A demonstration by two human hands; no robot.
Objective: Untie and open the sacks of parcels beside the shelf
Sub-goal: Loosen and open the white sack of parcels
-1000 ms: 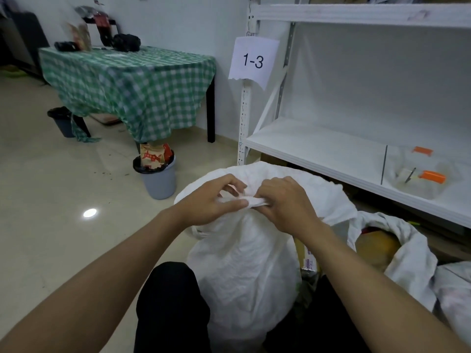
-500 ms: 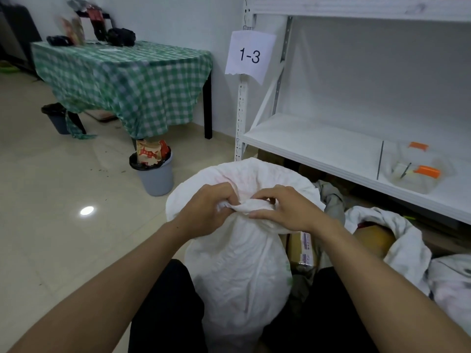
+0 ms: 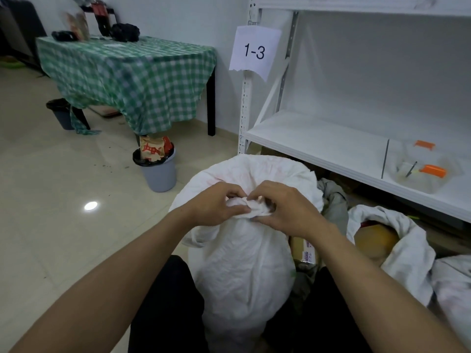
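A large white woven sack [image 3: 244, 263] stands on the floor between my knees, its top gathered into a knot [image 3: 251, 206]. My left hand [image 3: 214, 205] grips the knot's left side with curled fingers. My right hand [image 3: 285, 207] pinches the knot from the right, thumb below and fingers above. To the right a second white sack [image 3: 402, 240] lies open, showing a yellow-brown parcel [image 3: 374, 238]. A third white sack [image 3: 453, 284] is partly visible at the far right edge.
A white metal shelf [image 3: 318, 143] labelled 1-3 stands behind the sacks, holding a clear plastic box [image 3: 420, 171] with orange clips. A grey waste bin [image 3: 159, 169] sits left of the sack. A green checked table [image 3: 127, 72] stands further back.
Both hands have closed in tighter on the knot and shifted slightly around it. The sack's bunched top has been worked between the fingers.
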